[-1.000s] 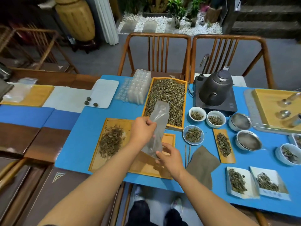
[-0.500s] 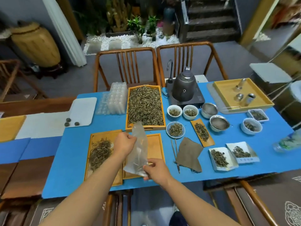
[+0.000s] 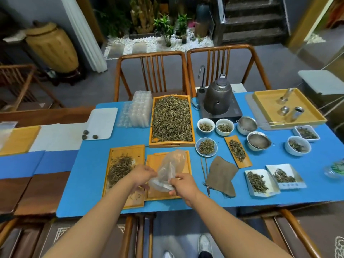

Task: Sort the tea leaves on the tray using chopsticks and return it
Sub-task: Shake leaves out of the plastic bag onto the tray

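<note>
1. The table [image 3: 89,183] carries a big tray [image 3: 193,127] heaped with tea, its long axis running away from the person.
2. Nearer, a tray [image 3: 111,155] holds tea leaves [image 3: 121,167].
3. Both hands pinch a clear plastic bag [image 3: 171,164]: left hand [image 3: 143,174], right hand [image 3: 183,185].
4. The chopsticks [image 3: 204,170] lie right of the bag, pointing away.

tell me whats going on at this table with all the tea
A person is holding a clear plastic bag in both hands, left hand and right hand, above two small wooden trays. The left tray has a loose pile of tea leaves. The chopsticks lie untouched on the blue table, beside a brown cloth. Sorting doesn't seem to be under way.
</note>
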